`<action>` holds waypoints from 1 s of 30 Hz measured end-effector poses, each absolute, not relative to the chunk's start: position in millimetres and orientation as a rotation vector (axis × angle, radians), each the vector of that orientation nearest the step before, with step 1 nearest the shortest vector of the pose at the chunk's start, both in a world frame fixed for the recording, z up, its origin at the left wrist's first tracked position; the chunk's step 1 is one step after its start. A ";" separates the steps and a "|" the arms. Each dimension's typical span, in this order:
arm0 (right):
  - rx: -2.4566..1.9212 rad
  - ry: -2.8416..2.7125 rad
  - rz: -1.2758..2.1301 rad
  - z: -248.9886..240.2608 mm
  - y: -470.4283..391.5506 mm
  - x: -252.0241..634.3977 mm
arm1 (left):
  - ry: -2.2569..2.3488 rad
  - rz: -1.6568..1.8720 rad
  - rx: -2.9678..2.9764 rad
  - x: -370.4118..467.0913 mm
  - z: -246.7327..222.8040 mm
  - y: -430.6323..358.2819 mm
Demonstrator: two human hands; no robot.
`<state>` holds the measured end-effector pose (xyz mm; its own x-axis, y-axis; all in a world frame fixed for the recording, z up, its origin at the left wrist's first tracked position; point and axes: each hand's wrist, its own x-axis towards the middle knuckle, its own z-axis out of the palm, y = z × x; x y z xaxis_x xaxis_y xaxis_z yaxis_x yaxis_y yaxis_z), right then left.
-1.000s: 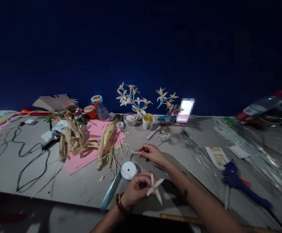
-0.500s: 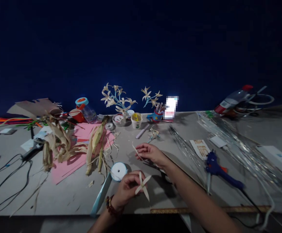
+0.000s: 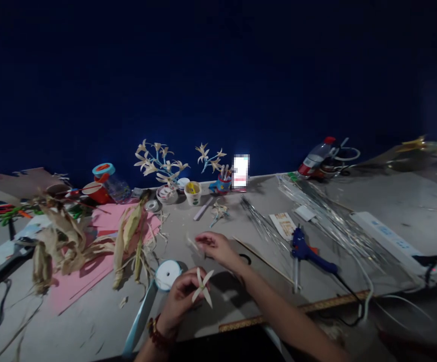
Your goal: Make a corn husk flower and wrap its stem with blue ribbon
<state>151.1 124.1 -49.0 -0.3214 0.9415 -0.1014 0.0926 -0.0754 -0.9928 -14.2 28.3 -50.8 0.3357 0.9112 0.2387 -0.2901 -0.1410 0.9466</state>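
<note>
My left hand point(image 3: 183, 297), with a beaded bracelet at the wrist, pinches a pale four-petalled husk flower point(image 3: 202, 287) near the table's front edge. Ahead and to the right, my right hand point(image 3: 214, 247) has its fingers closed near a thin pale strip point(image 3: 195, 245), which is smeared by motion at the fingertips. A spool of light blue ribbon point(image 3: 168, 275) lies just left of my left hand, its tail running toward the front edge. Past my right hand lies a small husk flower point(image 3: 219, 208).
Dried husks point(image 3: 62, 236) and pink paper point(image 3: 85, 286) cover the left. At the back stand flower branches point(image 3: 160, 160), a cup point(image 3: 193, 194) and a lit phone point(image 3: 240, 171). A blue glue gun point(image 3: 312, 254), wires point(image 3: 265, 221) and a power strip point(image 3: 386, 239) lie right.
The view has turned right, so the table's things appear further left. Both hands stay in much the same places over the table; the strip at my right hand has become blurred.
</note>
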 end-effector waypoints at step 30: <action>-1.292 -2.012 0.569 -43.5 55.8 204.4 | 0.697 1.199 1.289 -11.9 -49.1 29.5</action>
